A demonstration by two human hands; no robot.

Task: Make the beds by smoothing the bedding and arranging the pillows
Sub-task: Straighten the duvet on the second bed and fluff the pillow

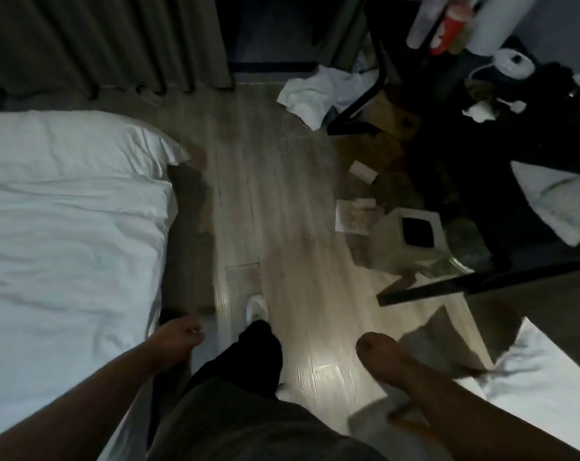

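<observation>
We look down a dim room with a grey wood-plank floor (292, 227) running up the middle of the frame, a glare patch near the bottom centre. Filling the left side is a bed with wrinkled white bedding (66, 261), cut off by the left edge. At its head, in the upper left, lies a plump white pillow (82, 144), its corner poking past the mattress edge. Above that hang dark grey pleated curtains (99, 44). In the lower right corner a second white-sheeted bed (541, 387) shows only one corner.

The right side is a dark clutter we can barely make out: a black metal frame (481, 281), crumpled white cloth on the floor (315, 94) at upper centre, a white square-topped bin (418, 227), papers and boxes.

Our two bare arms reach in from the bottom. The left hand (179, 337) hangs beside the left bed's edge, fingers curled into a loose fist, holding nothing. The right hand (378, 354) hangs over the floor, blurred, fingers also curled inward and empty. Between them we see a black trouser leg (248, 357) and a white shoe (257, 307).
</observation>
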